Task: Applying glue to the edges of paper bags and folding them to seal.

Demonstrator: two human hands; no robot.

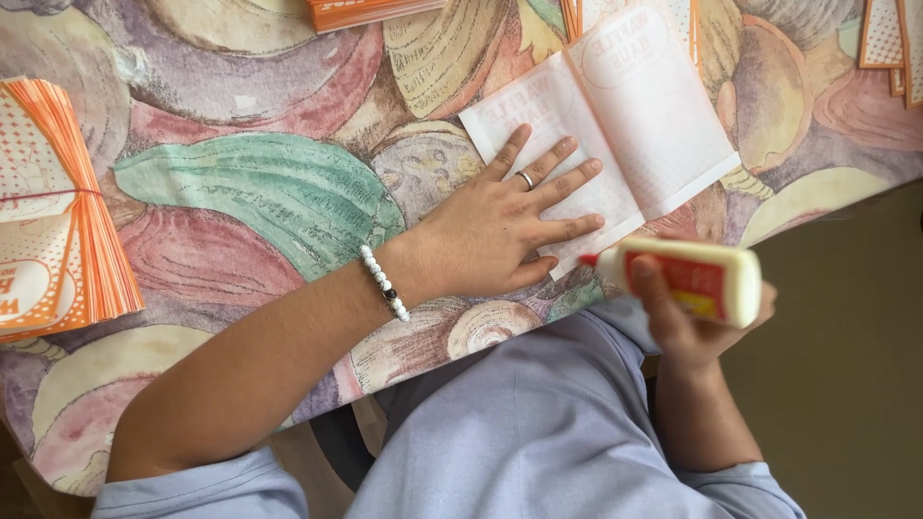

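The right hand [697, 322] wraps around one glue bottle [687, 279], white with a red label, held sideways off the table's edge with its red tip pointing left toward the paper. Only the thumb and part of the palm show; the other fingers are hidden behind the bottle.

The left hand [500, 226] lies flat, fingers spread, pressing down one folded white paper bag [615, 125] on the patterned tablecloth [260, 192]. It wears one ring and one beaded bracelet [385, 282]. The bag's print shows through reversed and faint, and its top runs under another sheet.

Three more lots of orange-printed bags show, all cut off by the frame: one banded stack [53, 202] at left, one pile [370, 12] at top, some [889, 43] at top right, too few visible to count.
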